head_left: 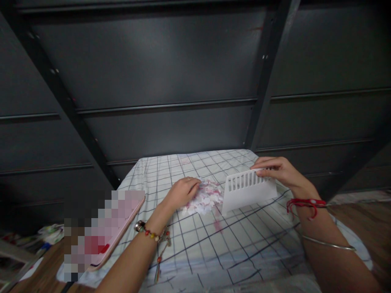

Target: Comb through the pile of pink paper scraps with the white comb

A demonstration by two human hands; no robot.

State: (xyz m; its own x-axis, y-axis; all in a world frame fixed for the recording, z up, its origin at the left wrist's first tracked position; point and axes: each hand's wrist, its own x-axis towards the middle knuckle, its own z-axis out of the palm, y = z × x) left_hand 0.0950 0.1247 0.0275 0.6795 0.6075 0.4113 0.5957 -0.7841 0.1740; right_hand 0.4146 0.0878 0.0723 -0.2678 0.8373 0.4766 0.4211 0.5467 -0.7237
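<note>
My right hand (279, 171) grips the upper edge of a white slotted plastic panel (249, 197), thumb on the near face and fingers behind. The panel stands tilted on its long edge on the checked cloth, with a row of narrow slots along its top. To its left lies a loose heap of white and pink scraps, like torn paper or petals (207, 199). Over the heap's left side rests my left hand (185, 192), palm down, fingers loosely bent and the thumb apart. Its fingertips reach the scraps and are partly hidden.
A white cloth with dark grid lines (195, 244) covers the table. At the left lies a pink flat device (122, 232), largely pixelated, with a dark cable (69, 285). Dark metal panels (171, 130) rise behind the table. Wooden floor (357, 217) shows on the right.
</note>
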